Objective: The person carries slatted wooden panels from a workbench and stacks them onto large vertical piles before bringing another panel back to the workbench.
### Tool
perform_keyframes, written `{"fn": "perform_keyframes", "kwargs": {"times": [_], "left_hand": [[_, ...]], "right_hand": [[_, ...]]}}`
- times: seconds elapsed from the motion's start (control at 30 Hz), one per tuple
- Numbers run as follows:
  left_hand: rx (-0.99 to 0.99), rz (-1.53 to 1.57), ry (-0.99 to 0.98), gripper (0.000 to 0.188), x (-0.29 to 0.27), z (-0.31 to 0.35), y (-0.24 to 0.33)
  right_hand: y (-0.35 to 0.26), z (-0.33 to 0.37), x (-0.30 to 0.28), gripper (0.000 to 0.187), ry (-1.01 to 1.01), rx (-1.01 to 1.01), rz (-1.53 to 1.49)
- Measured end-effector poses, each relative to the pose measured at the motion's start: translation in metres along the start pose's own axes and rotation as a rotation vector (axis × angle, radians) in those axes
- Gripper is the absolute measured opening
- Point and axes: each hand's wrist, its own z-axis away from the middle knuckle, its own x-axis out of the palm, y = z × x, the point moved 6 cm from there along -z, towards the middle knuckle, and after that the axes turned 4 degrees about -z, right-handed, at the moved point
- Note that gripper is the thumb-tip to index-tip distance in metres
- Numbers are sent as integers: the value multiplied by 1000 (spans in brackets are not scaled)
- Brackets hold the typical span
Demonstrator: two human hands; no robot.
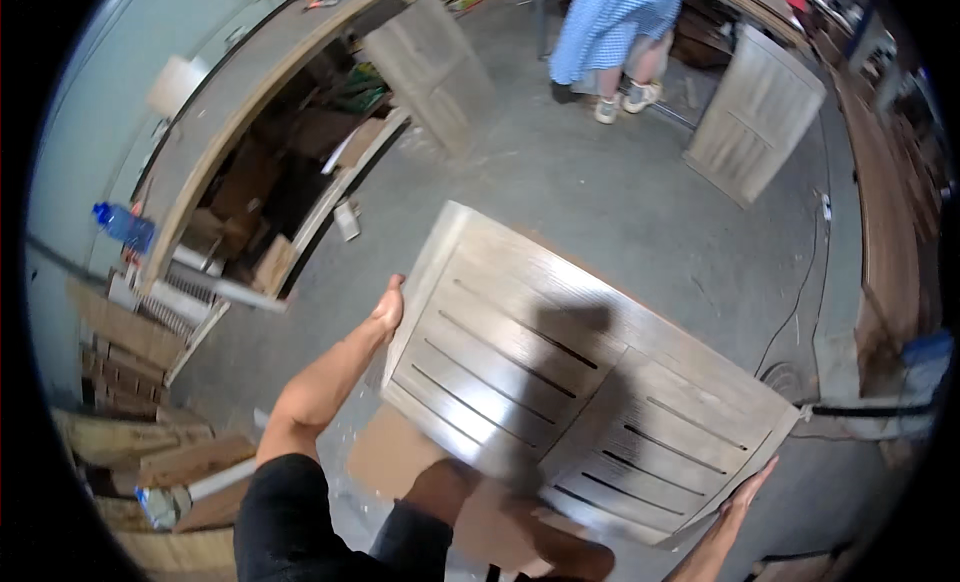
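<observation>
I have the slatted wooden panel (570, 272) clamped between both hands: the left hand (390, 308) is against its left end, the right hand (745, 490) against its right end, closer to the body. How far the fingers curl underneath, I cannot tell from here. A dark shadow crosses the panel between the two hands. Well to the left of the grip, I see a blue bottle (124, 227) by the workbench (228, 112); any print on it is too small to read. Ahead of the grip, two upright grey boards (755, 117) flank a person in blue (612, 32), farther off.
</observation>
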Motion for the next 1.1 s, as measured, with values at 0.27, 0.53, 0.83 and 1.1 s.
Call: {"fn": "perform_keyframes", "kwargs": {"times": [0.27, 0.53, 0.83, 1.1], "left_hand": [[67, -119, 34, 71, -129, 232, -67], [176, 10, 549, 70, -250, 437, -217], [40, 352, 949, 84, -243, 673, -478], [-14, 732, 1163, 88, -155, 846, -693]], "right_hand": [[-124, 142, 157, 84, -567, 50, 410], [-151, 366, 311, 85, -1229, -8, 655], [-103, 564, 288, 86, -1701, 10, 826], [-40, 682, 213, 86, -1978, 64, 979]]}}
